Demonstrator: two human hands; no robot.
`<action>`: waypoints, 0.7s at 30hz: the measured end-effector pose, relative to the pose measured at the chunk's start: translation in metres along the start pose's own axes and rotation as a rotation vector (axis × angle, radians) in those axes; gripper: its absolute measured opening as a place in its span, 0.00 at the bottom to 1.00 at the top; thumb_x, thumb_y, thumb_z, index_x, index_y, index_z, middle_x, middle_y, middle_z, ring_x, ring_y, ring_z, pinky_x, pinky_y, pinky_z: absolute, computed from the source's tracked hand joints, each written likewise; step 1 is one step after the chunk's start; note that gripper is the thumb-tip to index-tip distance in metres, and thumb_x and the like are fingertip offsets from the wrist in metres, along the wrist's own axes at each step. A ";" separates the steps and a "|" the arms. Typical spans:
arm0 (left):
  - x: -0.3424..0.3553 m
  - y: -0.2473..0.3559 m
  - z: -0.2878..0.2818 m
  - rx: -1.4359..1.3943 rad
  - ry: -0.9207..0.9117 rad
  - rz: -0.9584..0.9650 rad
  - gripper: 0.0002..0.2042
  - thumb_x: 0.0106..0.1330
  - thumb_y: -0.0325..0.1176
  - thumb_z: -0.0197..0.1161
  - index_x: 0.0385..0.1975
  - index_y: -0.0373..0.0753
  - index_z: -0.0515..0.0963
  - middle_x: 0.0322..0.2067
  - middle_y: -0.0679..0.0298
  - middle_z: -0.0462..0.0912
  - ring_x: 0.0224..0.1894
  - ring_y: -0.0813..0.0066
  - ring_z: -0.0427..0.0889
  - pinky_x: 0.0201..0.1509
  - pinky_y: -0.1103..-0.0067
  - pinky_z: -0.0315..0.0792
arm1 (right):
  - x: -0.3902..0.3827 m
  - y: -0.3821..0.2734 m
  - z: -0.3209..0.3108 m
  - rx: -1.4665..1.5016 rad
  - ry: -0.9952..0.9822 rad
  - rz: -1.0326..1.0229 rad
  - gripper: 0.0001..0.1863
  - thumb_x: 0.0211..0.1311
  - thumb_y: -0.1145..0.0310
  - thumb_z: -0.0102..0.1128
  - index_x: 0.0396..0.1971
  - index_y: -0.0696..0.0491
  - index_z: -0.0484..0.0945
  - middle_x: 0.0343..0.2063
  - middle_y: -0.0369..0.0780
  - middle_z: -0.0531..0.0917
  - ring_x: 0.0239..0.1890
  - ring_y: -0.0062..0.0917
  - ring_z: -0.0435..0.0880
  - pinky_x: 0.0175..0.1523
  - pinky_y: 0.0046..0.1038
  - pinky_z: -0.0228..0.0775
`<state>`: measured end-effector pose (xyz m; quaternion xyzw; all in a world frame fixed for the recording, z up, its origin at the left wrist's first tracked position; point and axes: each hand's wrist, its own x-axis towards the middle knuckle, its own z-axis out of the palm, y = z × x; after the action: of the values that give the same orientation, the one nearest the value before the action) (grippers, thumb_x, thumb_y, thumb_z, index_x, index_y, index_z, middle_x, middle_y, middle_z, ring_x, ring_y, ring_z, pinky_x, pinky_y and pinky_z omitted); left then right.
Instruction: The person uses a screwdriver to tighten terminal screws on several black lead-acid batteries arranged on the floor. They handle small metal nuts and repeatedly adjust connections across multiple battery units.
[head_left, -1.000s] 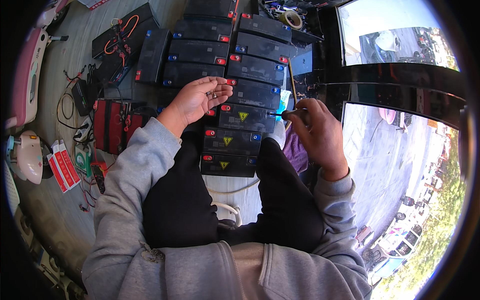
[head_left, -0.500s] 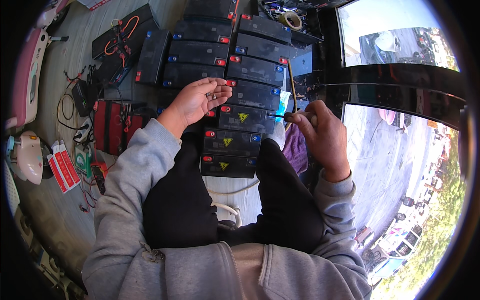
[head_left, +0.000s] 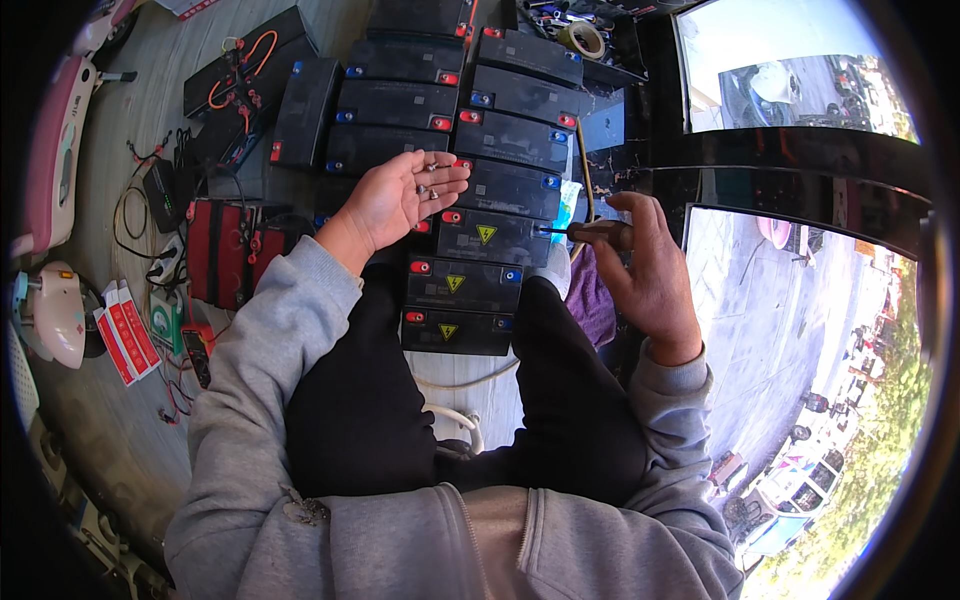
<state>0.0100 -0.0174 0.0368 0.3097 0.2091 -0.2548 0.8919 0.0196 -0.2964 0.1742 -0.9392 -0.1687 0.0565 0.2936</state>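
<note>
My left hand [head_left: 385, 208] is palm up over the batteries, fingers loosely extended. It cradles several small metal screws [head_left: 422, 189] on the fingers. My right hand [head_left: 662, 275] is around the brown handle of a screwdriver [head_left: 606, 235], index finger and thumb spread apart, the handle's end partly hidden. The dark shaft points left, its tip at the right-end terminal of a black battery [head_left: 515, 240] with a yellow warning triangle. Two more marked batteries, a middle one [head_left: 485, 290] and a nearest one [head_left: 475, 336], lie closer to me between my legs.
Rows of black batteries [head_left: 400, 103] with red and blue terminals extend away. At left are a red-and-black battery pack [head_left: 218, 255], cables and a red-and-white box [head_left: 127, 335]. A purple cloth [head_left: 594, 300] lies by my right knee; a tape roll [head_left: 582, 40] sits among tools at the back.
My left fingers have uncurled a little, so the screws show more. My right fingers have spread from their pinch, exposing the screwdriver's handle; its tip stays at the same terminal.
</note>
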 end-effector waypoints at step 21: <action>-0.002 0.001 0.001 0.030 -0.041 -0.007 0.22 0.75 0.37 0.36 0.61 0.31 0.65 0.58 0.51 0.74 0.60 0.63 0.74 0.65 0.72 0.69 | -0.001 0.001 -0.005 -0.045 -0.087 0.110 0.13 0.59 0.69 0.65 0.40 0.57 0.73 0.30 0.41 0.83 0.29 0.30 0.86 0.34 0.26 0.76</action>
<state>0.0090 -0.0162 0.0393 0.3170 0.1879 -0.2673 0.8903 0.0204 -0.3003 0.1773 -0.9501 -0.1308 0.1097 0.2612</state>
